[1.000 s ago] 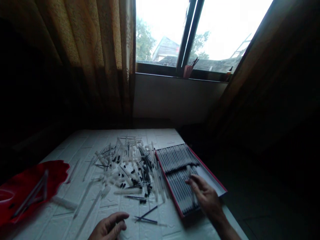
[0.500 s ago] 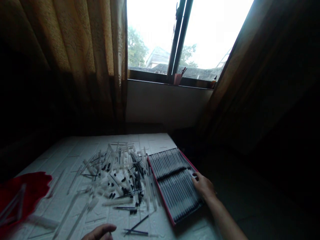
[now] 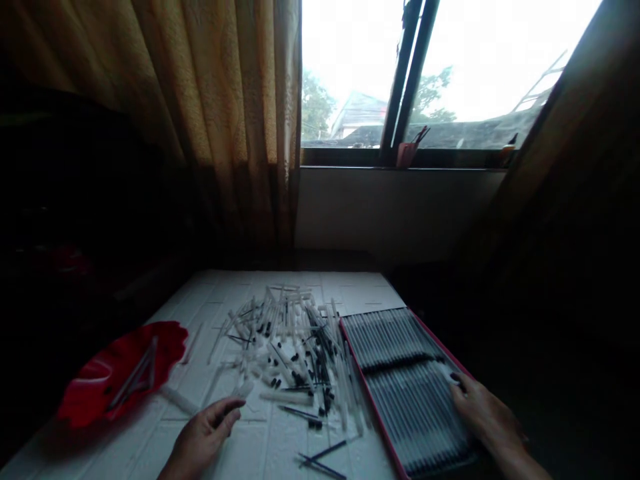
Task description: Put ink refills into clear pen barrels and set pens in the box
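My right hand (image 3: 483, 410) is at the right side of a shallow red-edged box (image 3: 376, 408), its thumb and fingers closed on the pale end of a pen (image 3: 450, 377). Two rows of clear pens with dark refills (image 3: 415, 407) fill the box. On the left, my left hand (image 3: 203, 433) hovers low over the white table, fingers curled, with a small gap between thumb and forefinger and nothing visible in it. Just beyond its fingertips lies a pale translucent piece (image 3: 243, 389). A loose pile of clear barrels, dark refills and small black plugs (image 3: 300, 353) spreads between the hands.
At the left stands a red scalloped dish (image 3: 90, 393) with a few clear tubes in it. The white brick-patterned table (image 3: 220, 293) ends at the wall below a window. A pink cup with sticks (image 3: 407, 155) stands on the sill. Curtains (image 3: 240, 120) hang on both sides.
The view has turned left, so everything sits further right. My left hand has come further into view, up towards the pile. My right hand stays at the box's right side.
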### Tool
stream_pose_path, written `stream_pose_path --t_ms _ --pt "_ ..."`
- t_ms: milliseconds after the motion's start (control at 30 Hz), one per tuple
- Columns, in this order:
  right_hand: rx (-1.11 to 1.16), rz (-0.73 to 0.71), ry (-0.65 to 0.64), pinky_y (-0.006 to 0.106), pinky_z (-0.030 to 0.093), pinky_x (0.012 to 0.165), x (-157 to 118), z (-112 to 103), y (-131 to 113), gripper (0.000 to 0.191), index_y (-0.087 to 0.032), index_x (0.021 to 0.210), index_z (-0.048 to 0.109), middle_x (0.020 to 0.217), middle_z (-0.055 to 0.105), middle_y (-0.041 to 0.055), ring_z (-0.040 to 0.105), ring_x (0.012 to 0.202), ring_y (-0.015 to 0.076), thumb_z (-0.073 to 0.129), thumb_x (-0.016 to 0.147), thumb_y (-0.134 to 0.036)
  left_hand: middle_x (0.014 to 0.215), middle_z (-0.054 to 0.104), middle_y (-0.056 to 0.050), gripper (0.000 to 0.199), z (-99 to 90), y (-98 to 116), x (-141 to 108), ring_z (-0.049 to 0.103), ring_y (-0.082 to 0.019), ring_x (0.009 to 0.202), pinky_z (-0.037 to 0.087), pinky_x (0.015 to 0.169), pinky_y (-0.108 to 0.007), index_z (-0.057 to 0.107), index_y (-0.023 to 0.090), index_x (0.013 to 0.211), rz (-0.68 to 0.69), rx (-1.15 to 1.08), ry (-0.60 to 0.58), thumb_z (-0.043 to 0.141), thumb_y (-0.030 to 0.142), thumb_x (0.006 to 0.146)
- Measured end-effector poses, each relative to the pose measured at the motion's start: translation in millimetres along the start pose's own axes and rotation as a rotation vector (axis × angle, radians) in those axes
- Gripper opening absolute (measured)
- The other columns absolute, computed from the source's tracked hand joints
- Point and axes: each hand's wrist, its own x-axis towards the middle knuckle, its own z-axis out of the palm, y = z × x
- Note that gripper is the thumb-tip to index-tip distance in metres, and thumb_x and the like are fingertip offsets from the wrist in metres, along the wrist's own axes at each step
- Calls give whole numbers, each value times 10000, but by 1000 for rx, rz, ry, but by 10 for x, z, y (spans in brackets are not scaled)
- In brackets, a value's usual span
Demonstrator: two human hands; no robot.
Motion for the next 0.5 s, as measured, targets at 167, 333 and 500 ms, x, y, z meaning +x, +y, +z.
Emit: stream_pose_path --t_ms 167,333,500 --pt "74 -91 161 399 536 671 -34 128 21 508 -118 1083 658 1084 675 185 687 842 314 334 802 -389 958 694 -12 194 -171 68 90 639 -203 902 469 806 -289 688 283 909 178 488 148 525 319 809" --pt "327 -420 460 359 532 776 -426 281 -197 384 -193 1020 645 1038 685 122 671 907 269 390 831 -409 996 669 -66 208 -14 153 118 613 -243 954 461 834 -338 673 245 981 253 705 140 546 246 817" --pt "516 -704 411 289 543 743 -962 576 -610 328 -231 1027 654 977 692 89 680 865 217 400 923 -411 1021 649 -48 215 214 390 127 582 -225 983 439 850 -323 663 262 1003 293 723 34 551 213 826"
